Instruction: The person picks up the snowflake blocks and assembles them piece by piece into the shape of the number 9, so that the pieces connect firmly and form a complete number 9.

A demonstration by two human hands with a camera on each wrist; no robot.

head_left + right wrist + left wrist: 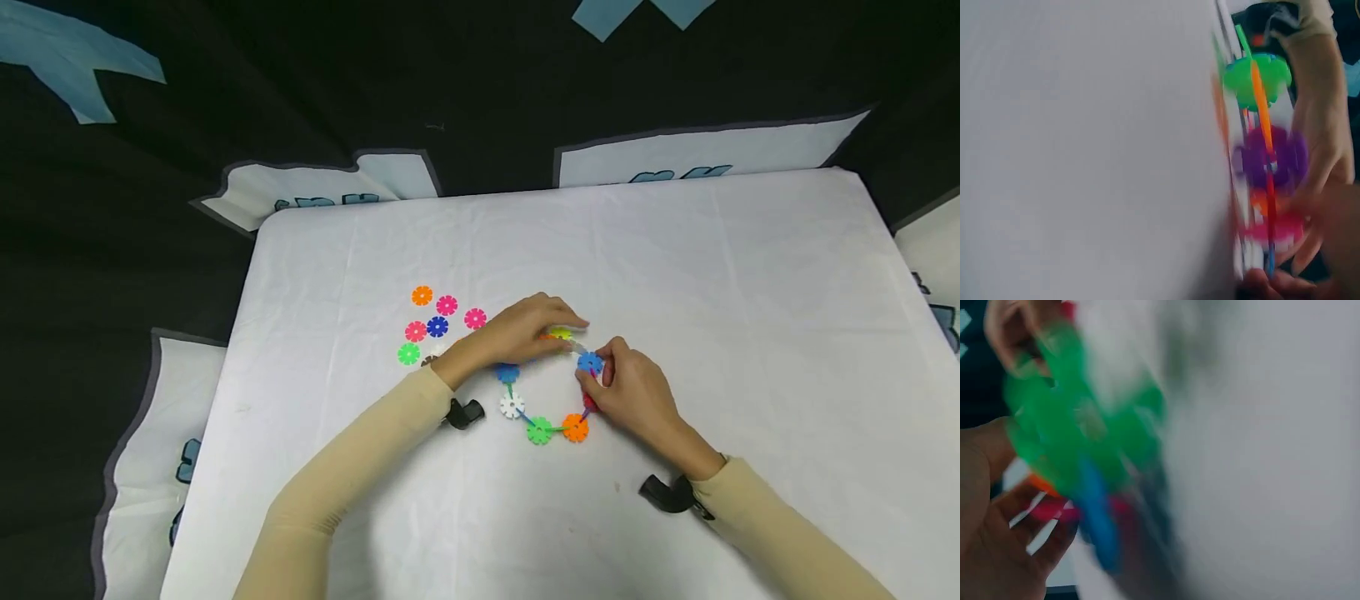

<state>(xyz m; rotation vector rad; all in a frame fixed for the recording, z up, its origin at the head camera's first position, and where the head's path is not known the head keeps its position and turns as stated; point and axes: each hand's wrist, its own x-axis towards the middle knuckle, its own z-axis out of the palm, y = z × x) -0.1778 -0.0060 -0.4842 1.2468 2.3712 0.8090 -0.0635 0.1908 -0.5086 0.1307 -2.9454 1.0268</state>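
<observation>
Notched plastic discs, slotted edge to edge, make a ring (539,431) in the head view, with blue, white, green and orange pieces showing. My left hand (517,329) grips its far side, fingers and thumb about a yellow-green disc (561,333). On the ring's right, my right hand (633,387) pinches the chain beside a blue disc (590,362). A blurred green disc (1066,419) fills much of the left wrist view, partly in front of the left hand's fingers. Green and purple discs (1272,159) line up near the right fingertips (1285,284) in the right wrist view.
Several loose discs, among them an orange one (422,296), a dark blue one (437,326) and a light green one (408,353), lie left of the ring. A white cloth (712,292) covers the table. Dark fabric (450,83) hangs beyond its far edge.
</observation>
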